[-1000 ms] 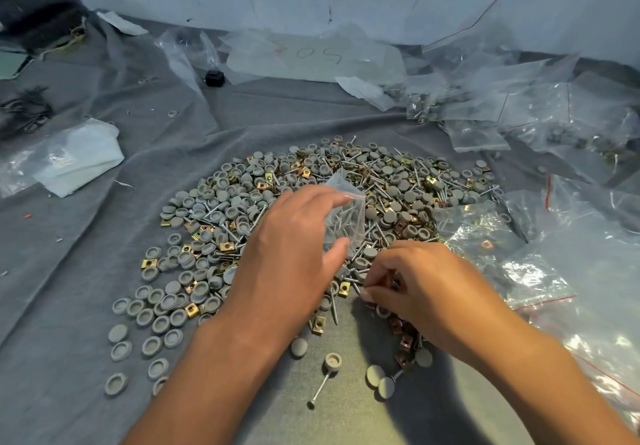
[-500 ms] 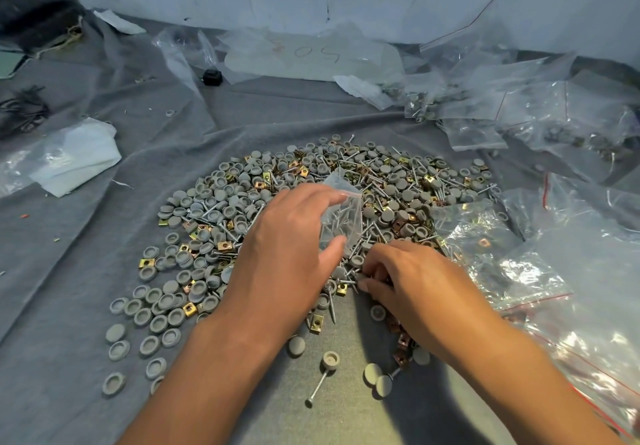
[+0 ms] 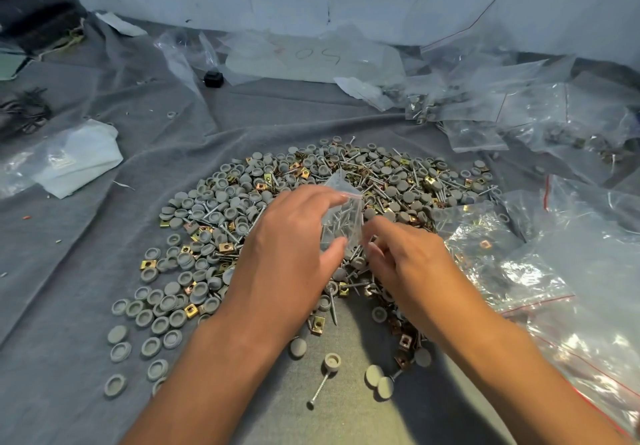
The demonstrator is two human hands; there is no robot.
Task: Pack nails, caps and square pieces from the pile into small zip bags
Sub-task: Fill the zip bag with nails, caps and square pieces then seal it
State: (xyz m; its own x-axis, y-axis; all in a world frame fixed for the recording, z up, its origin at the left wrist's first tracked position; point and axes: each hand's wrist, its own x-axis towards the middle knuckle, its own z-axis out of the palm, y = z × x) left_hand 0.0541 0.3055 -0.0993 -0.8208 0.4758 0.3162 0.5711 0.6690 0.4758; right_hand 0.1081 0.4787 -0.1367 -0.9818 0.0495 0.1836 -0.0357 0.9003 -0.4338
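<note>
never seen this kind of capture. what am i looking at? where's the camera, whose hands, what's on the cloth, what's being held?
There is no machine here: a person works with two bare hands, and one wide-angle camera worn on their head looks forward and down, so the arms come in from the bottom edge.

The left hand holds a small clear plastic zip bag upright between thumb and fingers; thin metal nails show inside it. The right hand is at the bag's right side with its fingers curled. Whether it pinches a piece cannot be told.

Both hands work over a pile of round grey plastic caps, metal nails and small brass-coloured square pieces spread on a grey cloth. A heap of clear plastic bags, some red-lined, lies at the right, more bags lie at the back, and a folded white sheet in plastic lies at the left.
</note>
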